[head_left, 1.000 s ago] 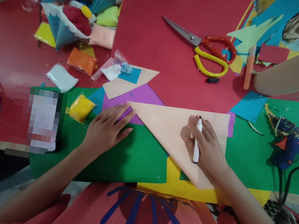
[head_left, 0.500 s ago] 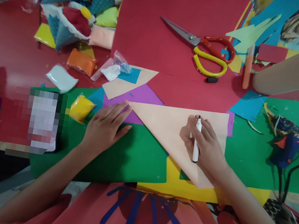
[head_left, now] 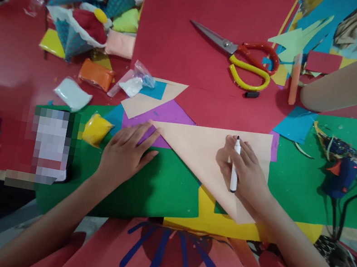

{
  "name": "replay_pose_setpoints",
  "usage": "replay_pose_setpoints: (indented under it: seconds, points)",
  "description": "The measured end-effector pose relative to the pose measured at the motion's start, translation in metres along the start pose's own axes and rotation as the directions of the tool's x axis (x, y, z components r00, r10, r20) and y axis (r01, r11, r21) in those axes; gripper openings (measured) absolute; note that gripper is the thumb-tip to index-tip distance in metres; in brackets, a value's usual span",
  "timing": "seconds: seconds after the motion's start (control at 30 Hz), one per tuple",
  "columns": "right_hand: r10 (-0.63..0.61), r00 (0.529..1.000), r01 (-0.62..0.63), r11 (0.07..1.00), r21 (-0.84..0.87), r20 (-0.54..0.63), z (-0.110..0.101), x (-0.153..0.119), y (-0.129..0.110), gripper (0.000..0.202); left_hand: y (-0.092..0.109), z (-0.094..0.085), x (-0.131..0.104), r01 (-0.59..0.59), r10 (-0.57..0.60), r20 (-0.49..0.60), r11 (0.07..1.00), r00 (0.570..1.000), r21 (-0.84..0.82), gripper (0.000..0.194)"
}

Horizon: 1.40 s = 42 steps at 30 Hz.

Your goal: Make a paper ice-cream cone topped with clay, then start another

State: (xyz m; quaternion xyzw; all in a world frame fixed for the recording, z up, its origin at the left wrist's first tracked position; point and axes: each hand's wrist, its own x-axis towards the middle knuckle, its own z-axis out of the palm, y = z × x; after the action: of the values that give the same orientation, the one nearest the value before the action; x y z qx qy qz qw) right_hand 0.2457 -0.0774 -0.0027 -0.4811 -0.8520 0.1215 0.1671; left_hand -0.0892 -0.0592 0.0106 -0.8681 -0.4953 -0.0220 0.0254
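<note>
A folded peach paper (head_left: 193, 145) lies in front of me, its pointed corner to the left and its diagonal folded edge facing me. My left hand (head_left: 129, 148) lies flat with fingers extended, the fingertips touching that left corner. My right hand (head_left: 248, 169) rests on the right part of the sheet and holds a white marker (head_left: 234, 171) between its fingers. The marker's dark tip points up and away from the paper. Its black cap (head_left: 252, 94) lies apart, below the scissors (head_left: 230, 47) with red and yellow handles.
Green paper (head_left: 169, 187) and yellow paper (head_left: 180, 219) lie beneath. A blue glue gun (head_left: 341, 178) is at right, near a cardboard tube (head_left: 342, 84). Yellow (head_left: 97, 130), white (head_left: 73, 94) and orange clay packets (head_left: 96, 74) lie left, beside a pixelated phone-like object (head_left: 52, 143).
My left index finger has shifted slightly right along the peach paper's corner. The right hand and marker stay almost the same; the whole view drifts slightly.
</note>
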Motion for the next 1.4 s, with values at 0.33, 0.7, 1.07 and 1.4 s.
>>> replay_pose_setpoints:
  seconds: [0.33, 0.7, 1.07, 1.4]
  points:
    - [0.017, 1.0, -0.017, 1.0, -0.015, -0.001, 0.001, 0.001, -0.002, 0.065, 0.003, -0.007, 0.002, -0.036, 0.032, 0.053, 0.996, 0.998, 0.077, 0.055]
    - [0.002, 1.0, -0.002, 1.0, 0.005, -0.025, 0.002, 0.001, 0.001, 0.067, 0.003, -0.003, 0.004, -0.142, 0.145, -0.061, 0.988, 0.988, 0.056, 0.061]
    - [-0.002, 0.999, 0.003, 1.0, 0.018, -0.034, 0.0, 0.002, 0.0, 0.064, 0.015, -0.019, 0.007, -0.211, 0.201, 0.074, 0.964, 0.977, 0.16, 0.05]
    - [-0.014, 1.0, 0.014, 1.0, 0.009, -0.005, 0.003, 0.0, 0.001, 0.06, 0.047, -0.03, 0.006, -0.219, 0.193, 0.173, 0.965, 0.966, 0.143, 0.056]
